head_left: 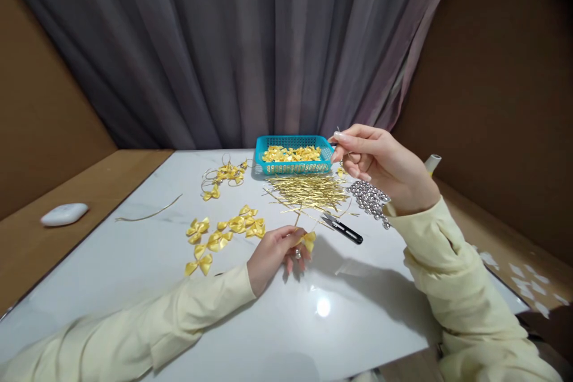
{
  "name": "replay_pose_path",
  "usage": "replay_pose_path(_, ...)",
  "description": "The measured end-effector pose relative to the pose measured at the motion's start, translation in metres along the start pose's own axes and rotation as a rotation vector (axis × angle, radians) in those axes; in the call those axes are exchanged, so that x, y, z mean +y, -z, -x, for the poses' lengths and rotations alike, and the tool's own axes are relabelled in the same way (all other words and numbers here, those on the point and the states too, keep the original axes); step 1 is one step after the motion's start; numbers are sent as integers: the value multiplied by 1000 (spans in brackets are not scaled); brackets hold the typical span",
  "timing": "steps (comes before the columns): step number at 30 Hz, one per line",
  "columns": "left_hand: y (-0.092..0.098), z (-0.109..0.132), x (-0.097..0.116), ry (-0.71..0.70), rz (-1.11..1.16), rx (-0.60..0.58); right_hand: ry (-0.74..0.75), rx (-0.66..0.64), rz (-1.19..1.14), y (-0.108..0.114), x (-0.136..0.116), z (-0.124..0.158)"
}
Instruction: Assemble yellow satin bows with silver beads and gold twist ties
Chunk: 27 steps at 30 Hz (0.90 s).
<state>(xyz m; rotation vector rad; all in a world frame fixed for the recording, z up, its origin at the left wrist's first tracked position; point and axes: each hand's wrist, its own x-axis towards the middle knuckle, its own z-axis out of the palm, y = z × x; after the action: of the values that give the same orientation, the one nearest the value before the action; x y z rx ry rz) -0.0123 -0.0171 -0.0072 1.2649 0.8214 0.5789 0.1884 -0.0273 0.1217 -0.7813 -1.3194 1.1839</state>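
Observation:
My left hand (278, 250) is closed over the middle of the table, pinching a yellow ribbon bow (308, 241). A silver bell or bead (298, 253) shows under its fingers, and a gold strip (298, 215) sticks up past the thumb. Raised to the right, my right hand (380, 158) pinches a thin, needle-like piece (338, 129) between thumb and forefinger. A faint thread seems to run upward from the bow, though its full path cannot be made out. Black thread snips (342, 228) lie on the table between the two hands.
Several loose yellow bows (219, 241) lie left of my left hand. Behind them sit bows with gold loops (230, 173). A turquoise basket (293, 168) holds more bows. Gold strips (308, 191) and silver beads (367, 196) are piled on the white table (268, 334). A white case (65, 215) rests leftward.

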Motion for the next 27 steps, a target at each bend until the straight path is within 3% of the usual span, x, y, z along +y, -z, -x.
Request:
replay_pose_path(7,2,0,-3,-7,40,-8,40,104,42,13,-4,-1)
replay_pose_path(19,-1,-1,-5,16,122,-53,17,54,-17,9,0,-3)
replay_pose_path(27,0,2,-7,26,157,-87,15,107,-11,14,1,-6)
